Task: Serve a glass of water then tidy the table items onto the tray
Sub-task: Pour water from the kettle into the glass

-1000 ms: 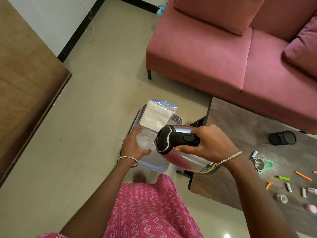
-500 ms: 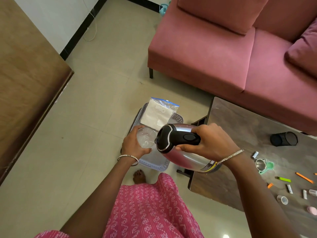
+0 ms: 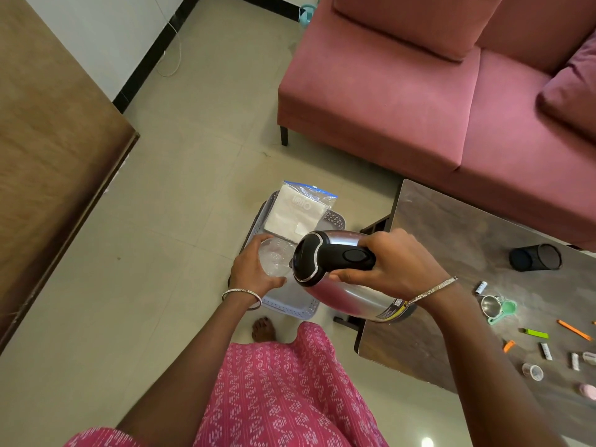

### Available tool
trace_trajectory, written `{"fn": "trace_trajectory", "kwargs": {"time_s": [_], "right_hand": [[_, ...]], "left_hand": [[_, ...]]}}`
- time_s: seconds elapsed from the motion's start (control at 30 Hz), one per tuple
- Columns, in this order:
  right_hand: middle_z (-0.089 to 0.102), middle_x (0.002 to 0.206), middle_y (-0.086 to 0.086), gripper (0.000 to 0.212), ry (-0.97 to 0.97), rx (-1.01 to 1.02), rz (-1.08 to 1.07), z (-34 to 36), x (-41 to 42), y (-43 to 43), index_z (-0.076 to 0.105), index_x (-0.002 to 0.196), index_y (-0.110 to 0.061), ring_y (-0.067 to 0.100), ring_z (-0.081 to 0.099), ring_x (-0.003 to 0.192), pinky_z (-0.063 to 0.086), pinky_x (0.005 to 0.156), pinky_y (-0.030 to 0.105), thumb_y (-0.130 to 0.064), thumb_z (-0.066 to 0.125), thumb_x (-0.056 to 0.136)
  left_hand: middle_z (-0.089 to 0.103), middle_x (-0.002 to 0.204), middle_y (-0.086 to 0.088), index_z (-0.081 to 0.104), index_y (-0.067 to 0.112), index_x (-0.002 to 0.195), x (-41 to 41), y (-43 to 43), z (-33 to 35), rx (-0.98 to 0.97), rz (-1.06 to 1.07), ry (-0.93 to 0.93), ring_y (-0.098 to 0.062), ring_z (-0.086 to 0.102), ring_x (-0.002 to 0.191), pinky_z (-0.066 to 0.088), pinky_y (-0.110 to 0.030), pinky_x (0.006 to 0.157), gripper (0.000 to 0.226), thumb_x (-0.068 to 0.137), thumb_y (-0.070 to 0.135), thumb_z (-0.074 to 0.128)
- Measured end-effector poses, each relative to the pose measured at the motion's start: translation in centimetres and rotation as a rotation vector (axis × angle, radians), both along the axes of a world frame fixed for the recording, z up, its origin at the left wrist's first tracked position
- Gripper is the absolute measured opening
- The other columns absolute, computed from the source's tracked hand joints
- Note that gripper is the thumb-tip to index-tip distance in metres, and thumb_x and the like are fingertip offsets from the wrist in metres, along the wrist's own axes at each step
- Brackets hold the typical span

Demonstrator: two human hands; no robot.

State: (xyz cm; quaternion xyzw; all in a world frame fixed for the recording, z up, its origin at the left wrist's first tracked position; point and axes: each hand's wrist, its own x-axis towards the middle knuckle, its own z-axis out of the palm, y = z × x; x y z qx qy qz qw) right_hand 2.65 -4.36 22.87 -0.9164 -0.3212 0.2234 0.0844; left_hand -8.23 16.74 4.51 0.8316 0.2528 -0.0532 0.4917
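My right hand [image 3: 395, 262] grips the black handle of a steel electric kettle [image 3: 342, 288], tipped on its side with its black lid end toward the left. My left hand [image 3: 250, 269] holds a clear glass [image 3: 274, 256] right at the kettle's spout. Both are held over a grey perforated tray [image 3: 301, 306] that stands on the floor, left of the dark coffee table [image 3: 451, 227]. A plastic bag with white sheets [image 3: 298, 209] lies across the tray's far end. Small items are scattered on the table's right part.
On the table lie a black mesh pen cup [image 3: 535, 257] on its side, a metal strainer with green handle [image 3: 495, 306], orange [image 3: 575, 330] and green [image 3: 535, 333] markers and small caps. A pink sofa [image 3: 435, 101] stands behind; a wooden panel [image 3: 48, 150] is at left.
The kettle and glass stay together over the tray, with the pose nearly the same. The view has shifted slightly, so everything sits a little higher in the frame.
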Motion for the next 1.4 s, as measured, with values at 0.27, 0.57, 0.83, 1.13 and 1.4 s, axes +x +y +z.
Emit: {"fn": "trace_trajectory", "kwargs": {"time_s": [0.27,0.57,0.83,1.13,1.4], "right_hand": [[0.044,0.048,-0.009,0.057,0.0,-0.019,0.005,0.0,0.0,-0.1,0.048,0.062,-0.025,0.008,0.042,0.046,0.031,0.045,0.027,-0.079,0.064,0.066],[0.046,0.048,-0.007,0.057,-0.016,-0.031,0.009,0.3,0.2,-0.1,0.051,0.063,-0.021,0.007,0.043,0.046,0.027,0.044,0.023,-0.077,0.065,0.068],[0.056,0.056,-0.005,0.057,-0.004,-0.038,0.001,0.7,0.3,-0.1,0.062,0.075,-0.018,0.014,0.05,0.053,0.036,0.05,0.029,-0.075,0.065,0.07],[0.051,0.053,-0.007,0.054,0.018,-0.034,-0.002,0.8,0.4,-0.2,0.056,0.068,-0.021,0.007,0.046,0.051,0.033,0.048,0.028,-0.074,0.067,0.069],[0.048,0.05,-0.008,0.055,-0.002,-0.027,0.033,0.7,0.3,-0.5,0.051,0.063,-0.023,0.007,0.046,0.048,0.029,0.045,0.024,-0.076,0.066,0.068]], "left_hand": [[0.058,0.109,0.017,0.045,0.043,0.117,-0.2,-0.1,-0.3,-0.002,0.002,0.011,-0.012,0.058,0.096,0.046,-0.022,0.078,0.091,0.04,0.029,0.091],[0.058,0.109,0.019,0.045,0.044,0.117,-0.2,0.0,-0.3,-0.004,0.004,0.018,-0.012,0.058,0.096,0.048,-0.023,0.079,0.091,0.04,0.03,0.091],[0.057,0.108,0.019,0.045,0.044,0.117,0.0,0.0,-0.1,-0.005,0.005,0.015,-0.012,0.057,0.095,0.047,-0.022,0.078,0.091,0.04,0.032,0.091],[0.057,0.11,0.017,0.045,0.044,0.116,0.1,-0.1,0.3,0.003,0.003,-0.003,-0.013,0.056,0.098,0.048,-0.024,0.079,0.09,0.041,0.031,0.093],[0.058,0.11,0.017,0.045,0.044,0.117,-0.2,-0.5,0.8,0.004,0.021,0.003,-0.014,0.057,0.097,0.05,-0.026,0.079,0.09,0.04,0.031,0.092]]}}
